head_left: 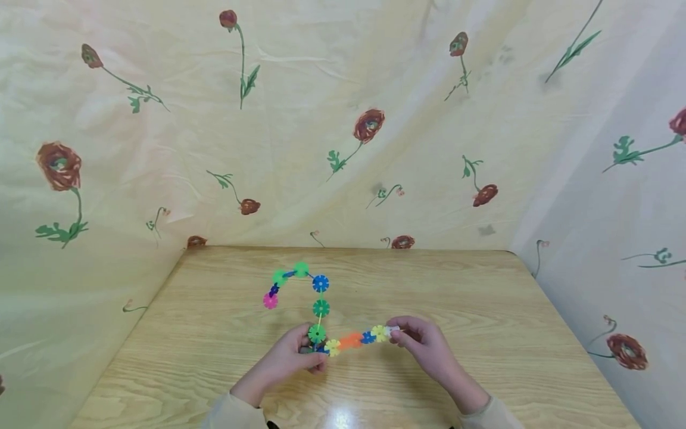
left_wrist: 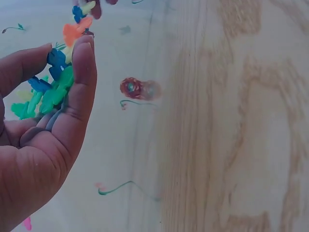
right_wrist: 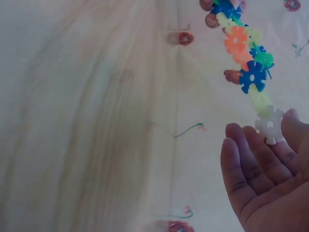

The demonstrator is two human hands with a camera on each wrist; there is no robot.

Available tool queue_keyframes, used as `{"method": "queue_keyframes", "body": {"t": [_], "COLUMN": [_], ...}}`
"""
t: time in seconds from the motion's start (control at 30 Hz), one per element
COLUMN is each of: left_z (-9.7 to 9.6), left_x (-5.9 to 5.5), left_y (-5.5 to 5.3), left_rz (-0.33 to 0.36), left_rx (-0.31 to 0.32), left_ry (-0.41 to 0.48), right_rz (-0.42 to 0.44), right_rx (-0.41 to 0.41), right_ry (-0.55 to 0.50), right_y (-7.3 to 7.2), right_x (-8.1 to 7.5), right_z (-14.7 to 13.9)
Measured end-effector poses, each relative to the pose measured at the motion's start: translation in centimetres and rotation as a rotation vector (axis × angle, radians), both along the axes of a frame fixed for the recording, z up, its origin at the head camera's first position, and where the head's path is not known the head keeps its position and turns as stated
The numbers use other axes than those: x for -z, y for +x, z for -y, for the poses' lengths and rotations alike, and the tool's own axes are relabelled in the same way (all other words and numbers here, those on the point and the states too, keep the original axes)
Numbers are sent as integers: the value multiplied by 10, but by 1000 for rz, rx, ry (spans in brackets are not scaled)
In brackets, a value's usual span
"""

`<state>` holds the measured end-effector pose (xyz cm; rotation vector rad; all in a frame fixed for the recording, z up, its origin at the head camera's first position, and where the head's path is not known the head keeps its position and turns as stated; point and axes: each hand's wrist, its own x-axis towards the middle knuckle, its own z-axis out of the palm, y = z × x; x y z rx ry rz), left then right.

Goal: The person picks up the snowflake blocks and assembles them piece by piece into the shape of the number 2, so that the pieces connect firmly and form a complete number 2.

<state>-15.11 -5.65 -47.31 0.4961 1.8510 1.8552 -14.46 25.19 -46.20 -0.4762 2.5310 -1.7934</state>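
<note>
A chain of notched plastic snowflake discs (head_left: pixel 321 308) is held up over the wooden table in the head view. Its upper part curves over like a hook, through green and blue discs to a pink disc (head_left: pixel 270 300) at the tip. My left hand (head_left: pixel 283 361) grips the chain at its lower bend, around green and blue discs (left_wrist: pixel 57 94). From there a row with yellow, orange (head_left: pixel 351 340) and blue discs runs to the right. At that end my right hand (head_left: pixel 431 350) pinches a white disc (right_wrist: pixel 269 124) between thumb and fingers.
The light wooden table (head_left: pixel 455 292) reaches back to a cream curtain (head_left: pixel 300 143) printed with red flowers, which also hangs at both sides. A bright light reflection lies at the table's near edge, between the forearms.
</note>
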Motion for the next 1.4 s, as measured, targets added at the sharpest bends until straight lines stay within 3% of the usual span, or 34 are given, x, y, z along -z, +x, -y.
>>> {"method": "queue_keyframes", "body": {"t": [0.23, 0.53, 0.87, 1.03, 1.13, 1.23, 1.4], "left_z": [-2, -7, -16, -20, -22, -26, -31], "left_x": [8, 17, 20, 20, 18, 14, 12], "left_y": [-5, -13, -23, -27, -27, -26, -20], "left_rz": [32, 79, 198, 216, 204, 168, -4], "left_rx": [72, 174, 222, 252, 248, 207, 119], "left_ry": [-8, -40, -125, -151, -160, -195, -364], "right_rz": [5, 12, 40, 58, 63, 60, 16], "right_rx": [-62, -81, -89, -99, -101, -112, -136], "right_ry": [86, 223, 350, 397, 413, 425, 457], "right_y": [7, 12, 14, 14, 13, 13, 12], "right_x": [9, 18, 22, 21, 20, 20, 21], "right_z": [-12, -22, -29, -30, -31, -33, -34]}}
